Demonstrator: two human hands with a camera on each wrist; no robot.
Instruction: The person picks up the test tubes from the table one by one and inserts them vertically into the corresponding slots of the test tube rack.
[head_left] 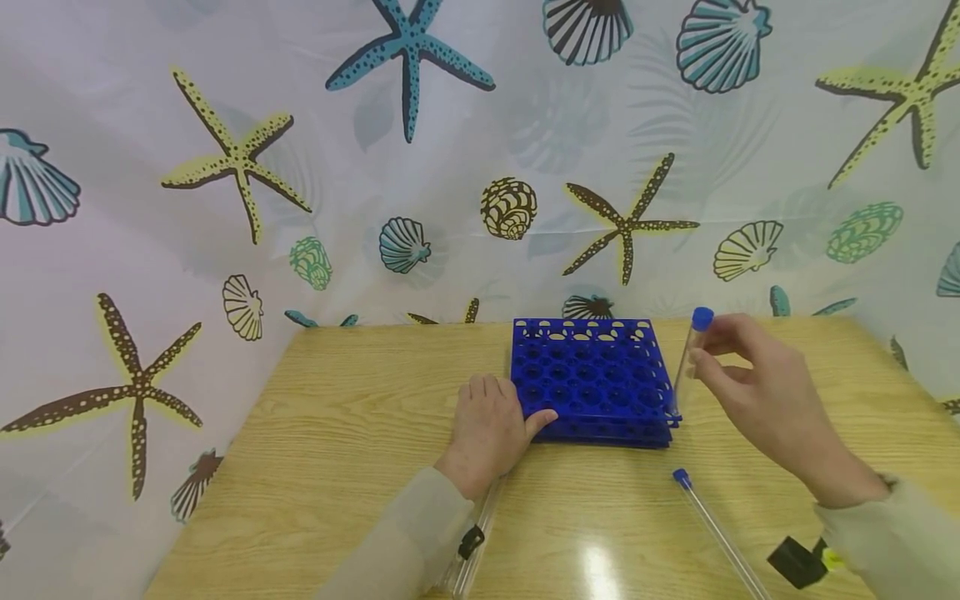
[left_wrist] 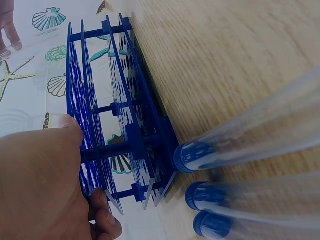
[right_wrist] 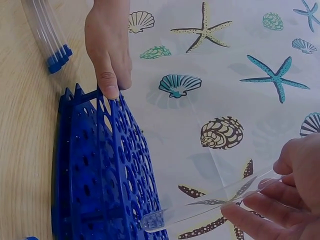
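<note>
A blue test tube rack [head_left: 588, 375] with several rows of round holes stands on the wooden table. My left hand [head_left: 486, 429] grips its left end, thumb on the top plate and fingers curled round the side in the left wrist view. Over the rack's right edge, my right hand [head_left: 776, 387] pinches a clear test tube [head_left: 686, 362] with a blue cap. That tube leans slightly, and its rounded bottom [right_wrist: 151, 221] is right at the top plate in the right wrist view. No liquid shows inside it.
One capped tube [head_left: 720, 529] lies on the table in front of the rack's right side. Several more capped tubes [left_wrist: 250, 140] lie beside the rack's left end, partly under my left forearm. A cloth with starfish and shells [head_left: 450, 167] hangs behind the table.
</note>
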